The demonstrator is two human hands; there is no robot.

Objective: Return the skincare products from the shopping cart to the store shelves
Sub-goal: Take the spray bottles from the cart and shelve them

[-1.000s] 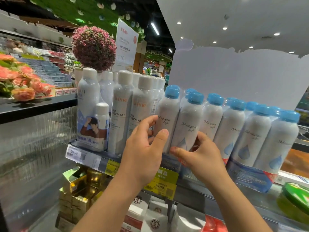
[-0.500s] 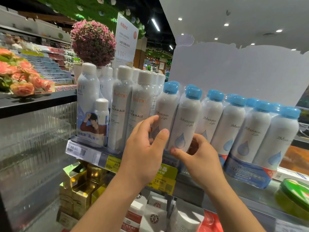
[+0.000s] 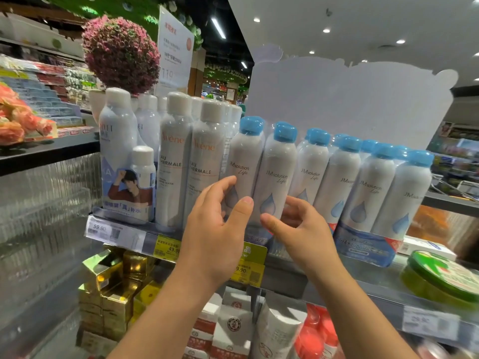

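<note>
Head view: both hands have loosened since a moment ago. The left hand (image 3: 215,229) and right hand (image 3: 300,229) now flank the twin pack (image 3: 261,172) with fingers spread, barely touching, so it looks seated on the shelf (image 3: 285,265).

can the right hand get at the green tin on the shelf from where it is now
Probably yes. The right hand is at the blue-capped spray pack, and the green tin lies further right at the shelf's front edge with nothing in front of it.
</note>
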